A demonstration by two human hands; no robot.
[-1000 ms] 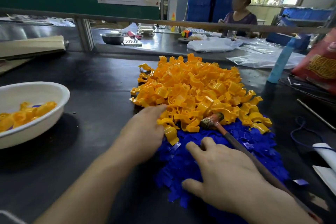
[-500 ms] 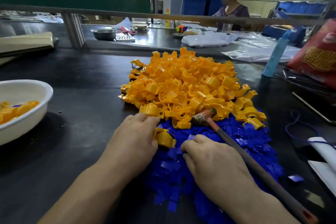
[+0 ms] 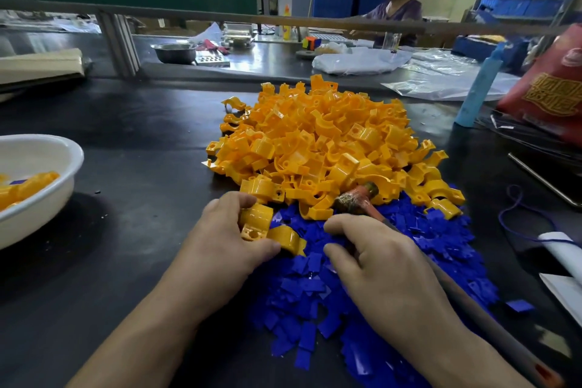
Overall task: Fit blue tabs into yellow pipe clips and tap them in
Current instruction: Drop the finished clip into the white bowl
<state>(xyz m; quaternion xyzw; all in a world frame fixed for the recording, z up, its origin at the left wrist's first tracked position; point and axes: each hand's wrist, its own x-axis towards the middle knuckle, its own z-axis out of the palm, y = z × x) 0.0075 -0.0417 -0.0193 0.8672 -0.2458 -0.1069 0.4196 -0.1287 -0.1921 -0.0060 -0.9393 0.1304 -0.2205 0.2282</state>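
A big heap of yellow pipe clips (image 3: 321, 142) lies on the dark table, with a spread of blue tabs (image 3: 371, 264) just in front of it. My left hand (image 3: 226, 242) grips two yellow clips (image 3: 267, 228) at the near left edge of the heap. My right hand (image 3: 381, 264) rests fingers-down on the blue tabs, curled over the shaft of a small hammer (image 3: 356, 198) whose head lies at the foot of the yellow heap. Whether the fingers pinch a tab is hidden.
A white bowl (image 3: 47, 208) with a few yellow clips sits at the left. A blue bottle (image 3: 478, 85), a red bag (image 3: 548, 88), cables and paper crowd the right side. A rail (image 3: 189, 14) crosses behind, and a person sits beyond it.
My left hand has pulled back from the heap toward me with yellow clips in it. My right hand slid forward over the tabs, up to the hammer's head.
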